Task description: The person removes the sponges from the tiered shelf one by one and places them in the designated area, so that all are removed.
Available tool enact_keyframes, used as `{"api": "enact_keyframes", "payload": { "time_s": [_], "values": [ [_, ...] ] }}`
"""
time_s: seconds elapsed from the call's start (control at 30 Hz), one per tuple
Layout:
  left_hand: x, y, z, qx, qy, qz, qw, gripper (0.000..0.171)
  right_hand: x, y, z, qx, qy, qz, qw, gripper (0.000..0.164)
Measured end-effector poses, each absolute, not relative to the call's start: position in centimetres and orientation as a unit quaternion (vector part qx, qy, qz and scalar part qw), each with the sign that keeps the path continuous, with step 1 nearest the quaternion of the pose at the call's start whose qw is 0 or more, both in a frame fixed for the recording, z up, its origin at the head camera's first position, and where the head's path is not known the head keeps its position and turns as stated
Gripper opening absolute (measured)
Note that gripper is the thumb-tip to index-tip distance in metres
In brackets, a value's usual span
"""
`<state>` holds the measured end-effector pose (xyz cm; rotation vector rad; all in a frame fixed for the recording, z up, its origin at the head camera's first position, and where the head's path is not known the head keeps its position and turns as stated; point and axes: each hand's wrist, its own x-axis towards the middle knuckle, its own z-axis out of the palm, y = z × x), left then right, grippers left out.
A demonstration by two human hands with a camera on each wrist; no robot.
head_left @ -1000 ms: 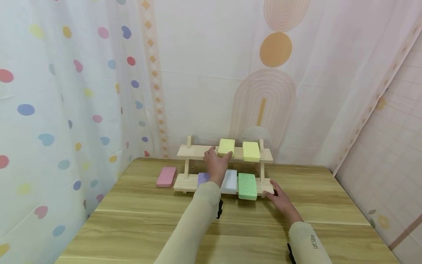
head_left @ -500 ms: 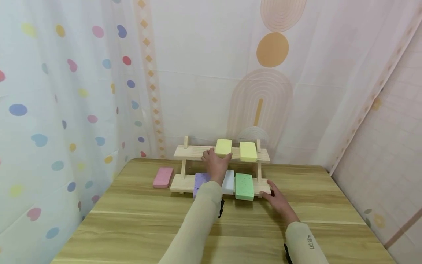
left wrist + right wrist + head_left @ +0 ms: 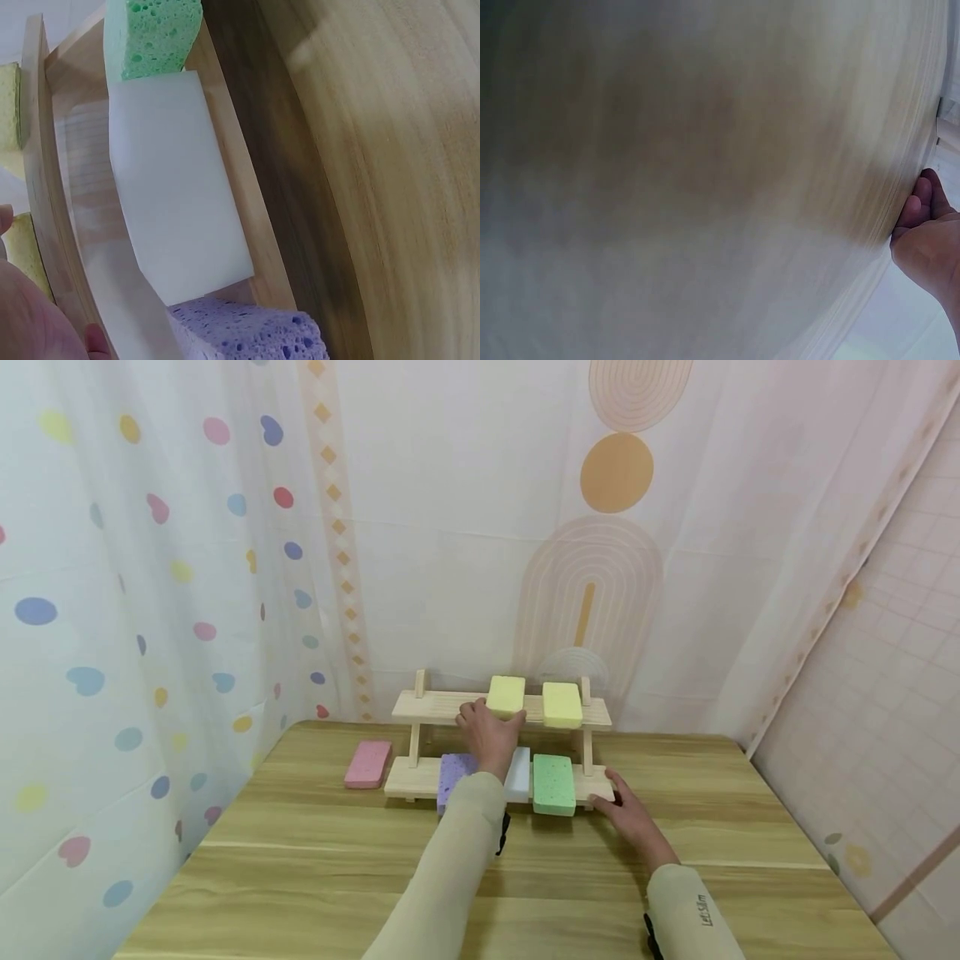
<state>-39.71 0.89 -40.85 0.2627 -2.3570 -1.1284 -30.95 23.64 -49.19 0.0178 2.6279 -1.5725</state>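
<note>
A two-tier wooden rack point(image 3: 431, 703) stands at the table's back. In the head view my left hand point(image 3: 491, 739) is at its upper shelf, fingers at the left side of a yellow sponge point(image 3: 506, 695) and thumb at its lower right corner. Another yellow sponge point(image 3: 562, 705) lies to the right on that shelf. My right hand point(image 3: 632, 817) grips the lower shelf's right end, thumb at the front edge and fingers behind. The lower shelf bears a purple sponge point(image 3: 247, 330), a white sponge point(image 3: 176, 187) and a green sponge point(image 3: 161, 34); my left arm partly covers the purple and white ones.
A pink sponge point(image 3: 368, 764) lies on the wooden table point(image 3: 300, 860), left of the rack. Patterned curtains point(image 3: 450, 568) hang close behind the rack and along the left side.
The whole scene has shifted slightly left in the head view, and more of the purple sponge shows. Both hands stay at the rack, the left one marginally further right against the yellow sponge.
</note>
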Motion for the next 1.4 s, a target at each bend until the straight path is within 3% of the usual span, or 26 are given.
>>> {"api": "enact_keyframes", "payload": {
  "time_s": [0.53,1.4],
  "values": [
    [-39.1,-0.4,-40.1,0.069,-0.862,-0.447,0.231,0.073,-30.9,23.8,-48.7,0.001,0.864,-0.5,0.052,0.081],
    [-38.5,-3.2,-38.7,0.019,-0.837,-0.484,0.253,0.068,-31.2,24.7,-49.2,0.0,0.86,-0.507,0.047,0.082]
  ]
}}
